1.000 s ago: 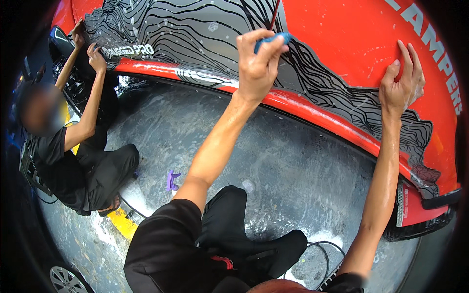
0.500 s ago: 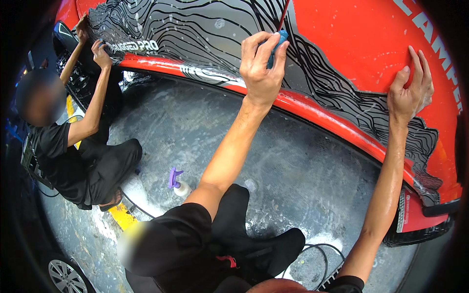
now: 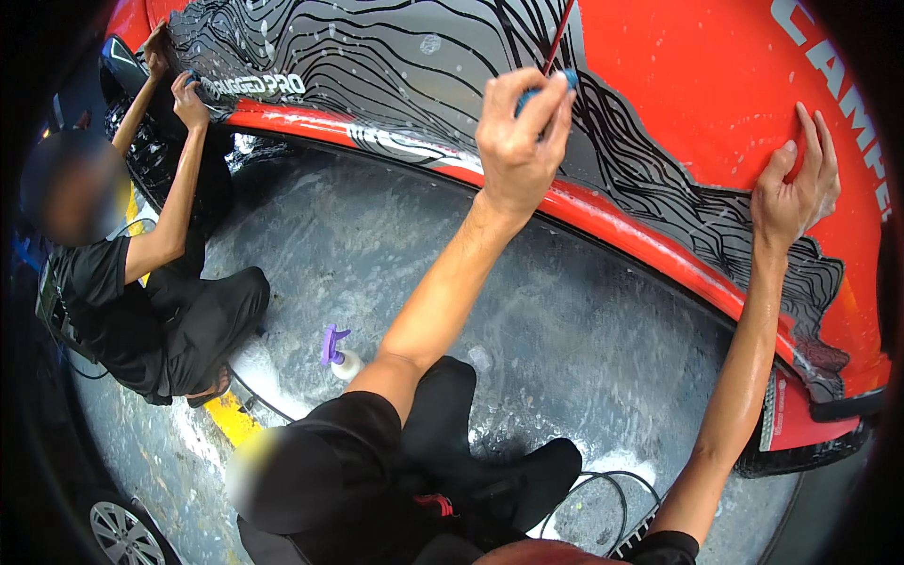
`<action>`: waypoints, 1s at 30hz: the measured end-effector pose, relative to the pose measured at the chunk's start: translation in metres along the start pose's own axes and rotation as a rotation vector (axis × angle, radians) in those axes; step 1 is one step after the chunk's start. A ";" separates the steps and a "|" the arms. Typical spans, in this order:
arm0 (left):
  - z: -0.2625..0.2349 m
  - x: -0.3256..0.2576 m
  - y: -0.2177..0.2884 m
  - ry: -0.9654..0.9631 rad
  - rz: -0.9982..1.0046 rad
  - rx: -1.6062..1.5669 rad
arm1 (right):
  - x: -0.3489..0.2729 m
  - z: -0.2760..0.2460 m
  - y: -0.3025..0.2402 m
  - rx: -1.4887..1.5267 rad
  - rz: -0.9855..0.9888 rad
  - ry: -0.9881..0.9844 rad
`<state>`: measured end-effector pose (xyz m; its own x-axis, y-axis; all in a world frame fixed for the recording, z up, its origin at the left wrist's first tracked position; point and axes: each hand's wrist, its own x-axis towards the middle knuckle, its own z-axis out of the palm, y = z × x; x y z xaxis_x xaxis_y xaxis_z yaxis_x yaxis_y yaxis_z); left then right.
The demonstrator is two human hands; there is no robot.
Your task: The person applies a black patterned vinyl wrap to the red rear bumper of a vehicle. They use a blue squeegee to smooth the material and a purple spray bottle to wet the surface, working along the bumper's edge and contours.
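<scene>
I see a big red car (image 3: 659,85) across the top of the frame, with a gray floor (image 3: 311,245) below. A gray sheet (image 3: 377,56) with wavy black lines runs along its side. At the left, another person (image 3: 104,311) is down low. The right hand (image 3: 793,200), at the right, has its fingers apart on the red side, like a second ago. The left hand (image 3: 521,151), top middle, is wrapped around something. The spray bottle (image 3: 347,364) now shows its white body, which the arm hid a second ago. That wrapped hand's blue tool (image 3: 529,99), in front of the sheet, leans over more than half a second ago.
</scene>
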<state>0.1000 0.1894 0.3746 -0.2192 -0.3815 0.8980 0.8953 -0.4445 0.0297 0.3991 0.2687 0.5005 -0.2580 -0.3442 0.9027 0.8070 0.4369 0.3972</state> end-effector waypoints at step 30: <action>-0.012 0.044 0.004 -0.143 0.102 0.215 | -0.001 -0.003 -0.008 0.032 0.081 -0.003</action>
<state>0.0889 0.1608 0.4092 -0.0799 -0.2904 0.9536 0.9751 -0.2215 0.0142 0.3942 0.2632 0.4963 -0.1941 -0.3038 0.9328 0.8078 0.4900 0.3277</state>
